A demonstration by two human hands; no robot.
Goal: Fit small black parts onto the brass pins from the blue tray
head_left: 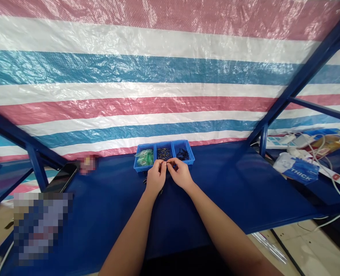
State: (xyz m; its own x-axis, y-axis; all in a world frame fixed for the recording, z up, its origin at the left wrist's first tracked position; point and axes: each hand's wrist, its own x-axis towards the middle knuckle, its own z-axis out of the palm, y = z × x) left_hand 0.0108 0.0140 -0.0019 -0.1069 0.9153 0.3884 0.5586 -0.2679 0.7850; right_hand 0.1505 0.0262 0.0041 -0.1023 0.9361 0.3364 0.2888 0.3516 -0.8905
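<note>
My left hand (156,175) and my right hand (180,174) meet fingertip to fingertip just in front of a blue three-part bin (144,168). Both are closed in a pinch; whatever sits between the fingers is too small to make out. The bin's left compartment holds green pieces in clear plastic (145,157). In the middle one lie many small dark and brass-coloured pins (164,153). Black small parts (182,154) fill some of the right compartment. A few dark pieces lie on the table by my left hand, partly hidden beneath it.
The blue table (112,207) backs onto a striped plastic sheet (158,69). Blue metal frame bars (291,86) slope at both sides. A dark flat device (62,178) lies at left; a blue-white bag (298,168), cables and a power strip (335,176) are at right.
</note>
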